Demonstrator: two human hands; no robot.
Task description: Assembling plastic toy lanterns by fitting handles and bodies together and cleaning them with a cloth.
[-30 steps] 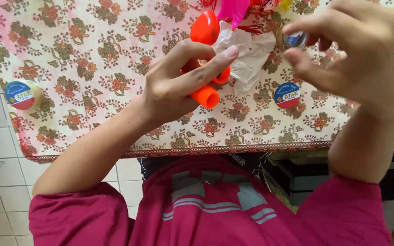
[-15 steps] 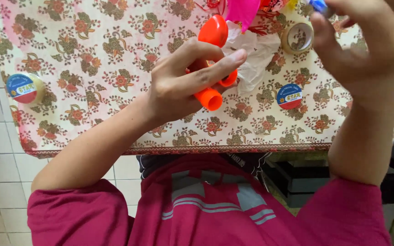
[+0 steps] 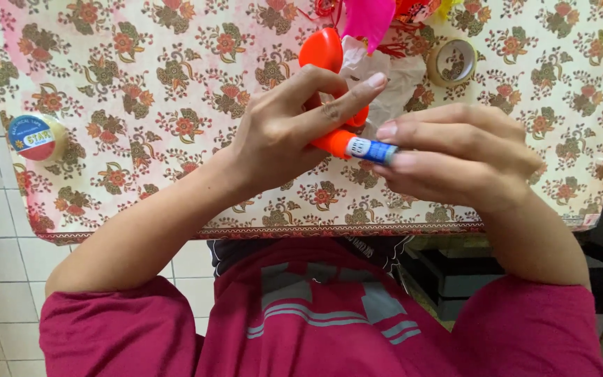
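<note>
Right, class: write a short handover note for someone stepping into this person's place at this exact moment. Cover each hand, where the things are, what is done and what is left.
Left hand: grip closed around the orange plastic tube-shaped toy, held above the floral tablecloth.
Right hand: fingers pinch a small blue-and-white cylinder against the orange toy's open end.
Nearby: a tape roll with blue and red label at the cloth's left edge, a beige tape roll at top right, crumpled clear plastic behind the toy.
Done: cylinder is at the toy's end.
Left: it is not fully in; how far it sits cannot be told.
</note>
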